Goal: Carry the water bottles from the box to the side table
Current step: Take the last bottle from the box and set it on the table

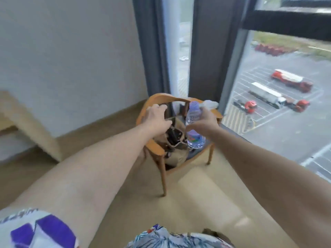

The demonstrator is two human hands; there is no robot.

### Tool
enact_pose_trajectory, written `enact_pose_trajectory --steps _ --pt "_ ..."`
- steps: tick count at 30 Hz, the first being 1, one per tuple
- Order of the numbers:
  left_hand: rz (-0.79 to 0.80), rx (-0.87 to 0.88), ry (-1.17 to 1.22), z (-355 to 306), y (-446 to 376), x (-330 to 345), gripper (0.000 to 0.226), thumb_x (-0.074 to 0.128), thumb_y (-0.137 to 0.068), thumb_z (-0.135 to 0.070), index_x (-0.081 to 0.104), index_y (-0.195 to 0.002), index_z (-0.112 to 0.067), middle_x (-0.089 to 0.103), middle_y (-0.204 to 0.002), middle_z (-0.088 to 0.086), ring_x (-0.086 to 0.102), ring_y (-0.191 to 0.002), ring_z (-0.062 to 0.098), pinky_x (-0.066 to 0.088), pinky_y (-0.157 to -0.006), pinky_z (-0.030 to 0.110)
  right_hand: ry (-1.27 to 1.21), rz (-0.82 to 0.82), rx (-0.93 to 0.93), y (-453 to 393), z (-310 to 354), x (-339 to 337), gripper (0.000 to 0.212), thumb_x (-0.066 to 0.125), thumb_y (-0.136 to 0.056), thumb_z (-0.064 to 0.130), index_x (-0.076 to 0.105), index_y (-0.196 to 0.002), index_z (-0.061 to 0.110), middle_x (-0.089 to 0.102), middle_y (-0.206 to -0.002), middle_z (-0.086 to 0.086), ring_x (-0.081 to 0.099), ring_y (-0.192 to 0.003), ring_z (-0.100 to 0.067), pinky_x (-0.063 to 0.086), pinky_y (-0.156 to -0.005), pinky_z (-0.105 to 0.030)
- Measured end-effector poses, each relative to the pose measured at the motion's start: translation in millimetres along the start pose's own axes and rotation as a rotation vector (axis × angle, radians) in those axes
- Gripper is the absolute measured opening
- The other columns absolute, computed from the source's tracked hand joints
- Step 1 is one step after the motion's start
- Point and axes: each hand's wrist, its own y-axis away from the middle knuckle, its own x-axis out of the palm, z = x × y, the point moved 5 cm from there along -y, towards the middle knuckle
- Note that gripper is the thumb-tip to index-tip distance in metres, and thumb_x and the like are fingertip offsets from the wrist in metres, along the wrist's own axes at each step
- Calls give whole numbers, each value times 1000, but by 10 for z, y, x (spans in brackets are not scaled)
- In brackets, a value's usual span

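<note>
Right hand: we see the right hand (202, 122) wrapped around the middle of a water bottle (194, 126), fingers closed on its label; the arm reaches out from five o'clock toward the centre of the view.
Water bottle: clear plastic, roughly upright with a slight lean, its cap toward twelve o'clock; we find it held in the air over the chair (161, 153), apart from the seat, just to the three o'clock side of the bag (174, 140).
Left hand: the left hand (155, 116) is curled over the top edge of the bag, palm down; we cannot tell whether the fingers truly pinch the edge or only rest on it; its arm comes in from eight o'clock.
Bag: tan, with dark parts at its opening; it sits on the chair seat, partly hidden by both hands.
Chair: wooden, with a curved backrest, standing on the pale floor (206, 194) at the centre of our view.
Surroundings: a large window (286, 104) fills the two o'clock region, with trucks parked outside below; grey curtains (154, 51) hang at twelve o'clock; a white wall (71, 59) lies at ten o'clock.
</note>
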Motion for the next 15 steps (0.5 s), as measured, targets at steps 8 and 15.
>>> enact_pose_trajectory --steps 8,15 --pt "-195 -536 92 2606 1067 -776 66 71 -84 -45 48 -142 -24 47 -139 7 40 -132 30 40 -108 40 74 484 -249 438 1591 2590 63 88 -52 24 54 -105 24 61 -96 8 62 -88 -15 52 -72 -31" --pt "-331 -836 74 4265 1869 -1395 59 72 -83 -41 54 -135 -19 49 -132 9 46 -127 31 44 -103 39 111 780 -417 1014 2707 4530 60 85 -53 21 57 -107 23 64 -99 6 65 -91 -17 58 -82 -37"
